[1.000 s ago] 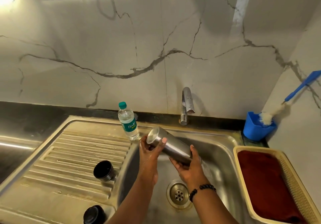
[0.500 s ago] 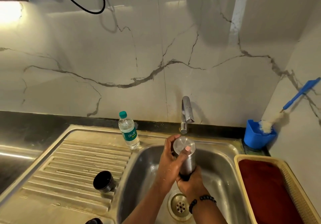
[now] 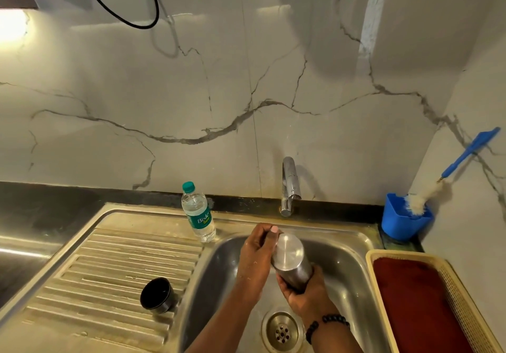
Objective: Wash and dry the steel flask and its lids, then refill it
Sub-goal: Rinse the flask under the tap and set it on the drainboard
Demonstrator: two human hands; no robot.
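The steel flask (image 3: 291,259) is held over the sink basin (image 3: 353,267), its flat base tilted up toward me and its mouth end hidden in my palm. My right hand (image 3: 304,292) grips the lower end from below. My left hand (image 3: 257,254) rests against the flask's upper left side, thumb by the base rim. One black lid (image 3: 156,295) lies open side up on the ribbed drainboard (image 3: 109,270). The other lid is out of view.
A plastic water bottle (image 3: 198,213) with a green cap stands at the drainboard's back edge. The tap (image 3: 290,185) is behind the basin. A blue holder (image 3: 405,215) with a bottle brush (image 3: 438,185) sits at the back right. A cream basket (image 3: 465,306) holds a red cloth (image 3: 419,303).
The flask swung from lying slanted across the basin to nearly upright, base up. The view tilted upward, so the second lid at the bottom edge dropped out of sight.
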